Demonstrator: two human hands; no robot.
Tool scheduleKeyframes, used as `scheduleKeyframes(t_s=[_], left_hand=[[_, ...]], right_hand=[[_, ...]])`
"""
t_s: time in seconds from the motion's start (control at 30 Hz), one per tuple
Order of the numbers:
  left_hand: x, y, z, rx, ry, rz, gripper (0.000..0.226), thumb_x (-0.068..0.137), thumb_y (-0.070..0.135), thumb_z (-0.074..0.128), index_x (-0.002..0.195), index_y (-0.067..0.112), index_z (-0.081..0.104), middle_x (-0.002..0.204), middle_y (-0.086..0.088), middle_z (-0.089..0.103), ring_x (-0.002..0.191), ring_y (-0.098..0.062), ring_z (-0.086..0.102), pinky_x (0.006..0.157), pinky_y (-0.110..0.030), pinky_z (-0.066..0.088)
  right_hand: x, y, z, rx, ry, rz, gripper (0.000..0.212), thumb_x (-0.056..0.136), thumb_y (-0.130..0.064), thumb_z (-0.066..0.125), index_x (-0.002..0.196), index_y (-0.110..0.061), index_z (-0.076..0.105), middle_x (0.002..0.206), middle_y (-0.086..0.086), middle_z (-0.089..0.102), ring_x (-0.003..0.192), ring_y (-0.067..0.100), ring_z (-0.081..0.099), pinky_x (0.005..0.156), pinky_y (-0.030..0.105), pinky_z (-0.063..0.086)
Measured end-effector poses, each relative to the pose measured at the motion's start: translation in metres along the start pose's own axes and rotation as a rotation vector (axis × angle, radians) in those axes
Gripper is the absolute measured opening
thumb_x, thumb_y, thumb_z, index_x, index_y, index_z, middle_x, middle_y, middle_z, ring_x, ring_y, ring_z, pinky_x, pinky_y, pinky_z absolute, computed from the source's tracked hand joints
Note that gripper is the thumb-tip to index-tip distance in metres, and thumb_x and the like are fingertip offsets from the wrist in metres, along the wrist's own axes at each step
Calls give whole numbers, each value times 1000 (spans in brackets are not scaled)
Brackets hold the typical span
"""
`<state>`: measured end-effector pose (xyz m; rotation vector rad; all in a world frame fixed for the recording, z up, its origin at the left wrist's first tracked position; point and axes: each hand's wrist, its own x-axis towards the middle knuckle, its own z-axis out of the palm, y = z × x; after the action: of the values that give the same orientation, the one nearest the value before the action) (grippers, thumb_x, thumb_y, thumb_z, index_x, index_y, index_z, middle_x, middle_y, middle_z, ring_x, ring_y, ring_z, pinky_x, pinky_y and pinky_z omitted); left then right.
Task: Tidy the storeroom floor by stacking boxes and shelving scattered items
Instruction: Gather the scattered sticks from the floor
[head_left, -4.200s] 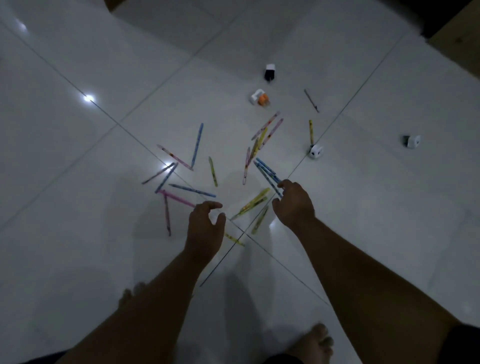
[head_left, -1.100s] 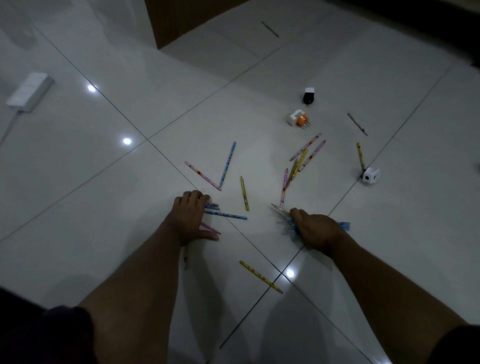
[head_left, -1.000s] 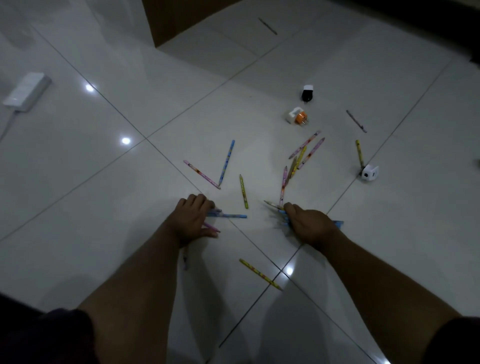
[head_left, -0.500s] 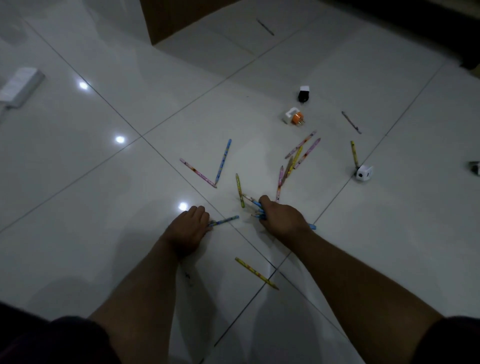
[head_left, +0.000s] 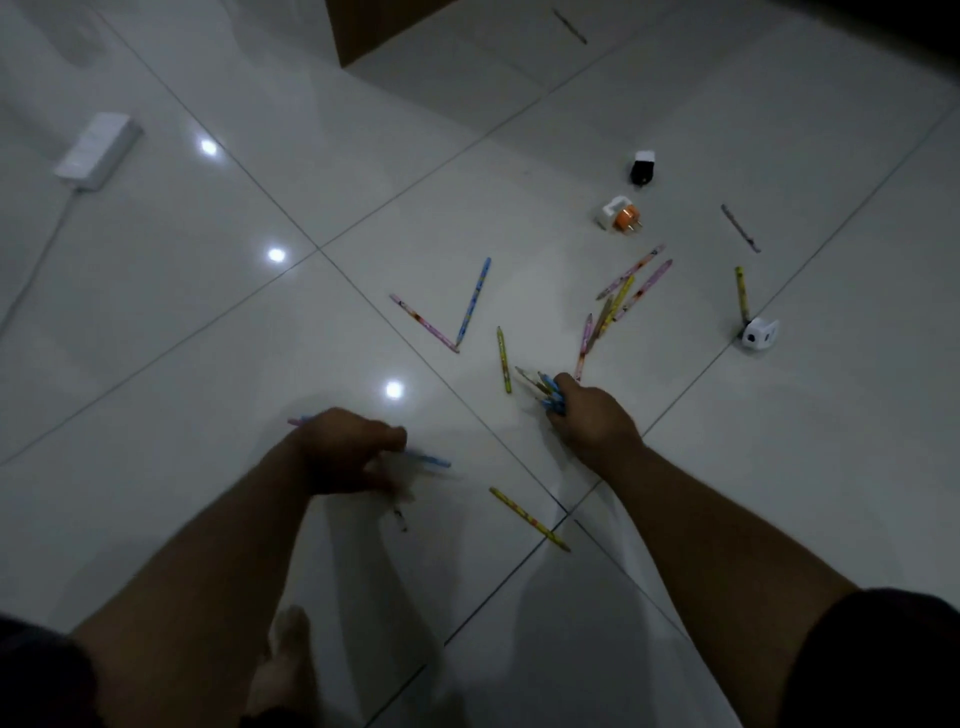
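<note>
- While both my arms reach down to the tiles (head_left: 156, 322), my right hand (head_left: 592, 421) is curled tight round a bunch (head_left: 545, 389) of pencils, nearer me than the orange plug (head_left: 621, 218). Their tips fan out past my knuckles.
- My left hand (head_left: 345, 449), blurred, is nearer still and well left of the plug. Its fingers are curled round a few pencils; a blue pencil (head_left: 428, 460) sticks out of it to the right.
- A yellow pencil (head_left: 527, 518) lies loose between my forearms, its near end crossing a grout line.
- A loose cluster (head_left: 623, 296) of pink and yellow pencils lies just on my side of the plug. Left of it, a V-pair (head_left: 457, 322), one pink and one blue, meets at a point.
- A black plug (head_left: 642, 167) sits just beyond the orange one. A grey stick (head_left: 740, 228) lies to its right, and a white cube (head_left: 759, 332) right and nearer.
- Edges: a brown cabinet (head_left: 374, 26) corner stands beyond and left of the plug. A power strip (head_left: 98, 150) with its cord lies far left.
- Open tile stretches from the strip to the V-pair, and more lies right of the cube.
- Prints on the pencils are too small to read.
</note>
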<state>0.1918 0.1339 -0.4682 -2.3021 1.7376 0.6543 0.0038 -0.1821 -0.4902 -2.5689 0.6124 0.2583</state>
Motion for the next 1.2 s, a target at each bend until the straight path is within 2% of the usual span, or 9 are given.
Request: scheduleKeyframes(t_s=[0.07, 0.13, 0.23, 0.47, 0.6, 0.7, 0.93, 1.1, 1.2], left_hand=[[-11, 3, 17, -39, -136, -2, 72, 79, 85, 49, 136, 42, 44, 124, 14, 58, 107, -12, 60, 88, -33, 49], [-11, 8, 29, -23, -116, 69, 56, 89, 67, 56, 135, 36, 48, 125, 9, 56, 109, -15, 58, 88, -35, 47], [-8, 9, 37, 100, 44, 157, 27, 95, 44, 53, 118, 31, 58, 110, 2, 59, 95, -21, 62, 75, -37, 48], [13, -5, 18, 74, 531, -89, 11, 98, 27, 53, 107, 21, 49, 81, -10, 58, 64, -32, 59, 52, -39, 47], [52, 10, -4, -302, 564, -502, 27, 106, 34, 36, 103, 10, 49, 79, -16, 65, 68, -40, 64, 58, -43, 47], [86, 16, -17, -602, 588, -603, 17, 107, 25, 39, 104, 9, 44, 91, -20, 64, 78, -41, 64, 70, -45, 51], [124, 27, -41, -738, 585, -947, 25, 103, 25, 41, 113, 6, 53, 103, -19, 65, 96, -40, 64, 79, -40, 49], [136, 25, -42, -860, 684, -982, 40, 105, 35, 45, 98, 0, 63, 104, -28, 67, 99, -46, 63, 85, -46, 50], [142, 36, -54, -1124, 621, -935, 39, 102, 41, 47, 83, 11, 63, 86, -13, 66, 86, -37, 61, 77, -37, 50]], right_hand=[[-1, 1, 6, 27, -75, -40, 39, 96, -57, 58, 112, -23, 59, 94, 5, 66, 87, 27, 62, 68, 35, 47], [-2, -1, 8, -1, -204, -101, 49, 85, -74, 62, 100, -27, 63, 86, -4, 62, 82, 20, 60, 68, 33, 47], [-2, -12, 4, -52, -317, -165, 61, 69, -84, 68, 80, -26, 60, 73, -6, 58, 69, 14, 56, 59, 31, 41], [-7, -43, 4, -281, -542, -257, 60, 54, -77, 83, 75, -25, 61, 78, -3, 63, 77, 17, 62, 69, 33, 54], [-3, -40, -1, -270, -534, -247, 37, 71, -55, 83, 75, -26, 60, 81, -3, 60, 84, 20, 62, 73, 33, 53], [-4, -37, -3, -258, -512, -210, 37, 76, -47, 80, 97, -18, 70, 98, 6, 66, 92, 23, 62, 81, 36, 54], [-5, -12, -15, -22, -245, -13, 36, 92, -47, 64, 115, -20, 60, 111, 8, 66, 102, 29, 63, 79, 34, 47], [3, 10, -26, 380, 1, 289, 32, 96, -37, 66, 114, -12, 60, 97, 10, 64, 80, 25, 61, 71, 34, 51], [5, 11, -33, 835, 61, 494, 35, 96, -40, 70, 90, -5, 64, 74, 14, 61, 48, 17, 51, 44, 27, 44]])
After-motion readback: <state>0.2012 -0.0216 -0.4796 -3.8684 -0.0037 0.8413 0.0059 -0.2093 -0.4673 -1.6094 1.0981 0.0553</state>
